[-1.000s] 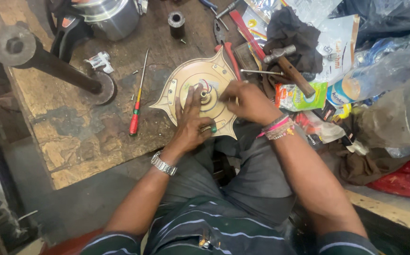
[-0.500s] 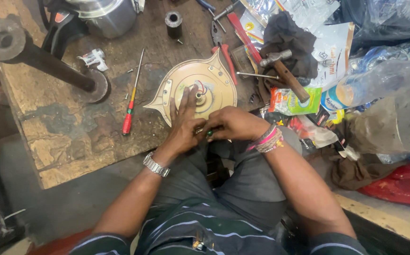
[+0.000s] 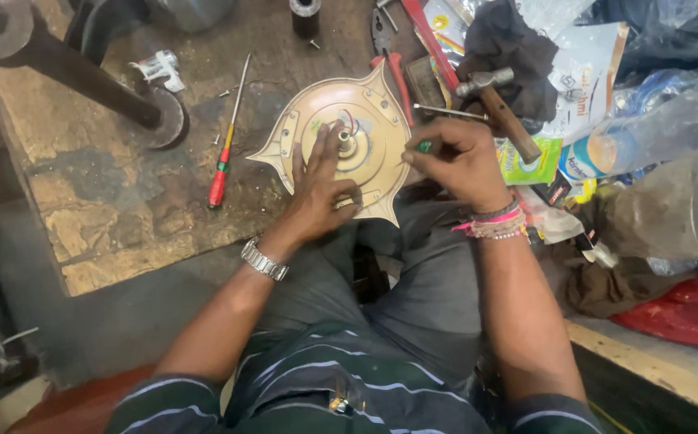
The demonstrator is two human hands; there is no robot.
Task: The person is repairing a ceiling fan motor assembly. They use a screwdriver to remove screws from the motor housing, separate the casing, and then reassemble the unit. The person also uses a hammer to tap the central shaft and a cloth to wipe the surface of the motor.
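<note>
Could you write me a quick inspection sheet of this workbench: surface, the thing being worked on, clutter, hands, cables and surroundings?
Surface: worn, stained wooden board, scuffed and patchy.
Job's things: round beige metal housing with pointed lugs, flat on the board's edge; short shaft and thin wires at its centre.
Clutter: red-handled screwdriver, hammer, red-handled pliers, dark cloth, plastic wrappers.
Hands: left hand lies spread on the housing; right hand has a pinch grip on a small green-handled tool at the housing's rim.
Cables: only the thin wires at the shaft.
Surroundings: heavy dark steel shaft on the far left, red sheet to the right.
</note>
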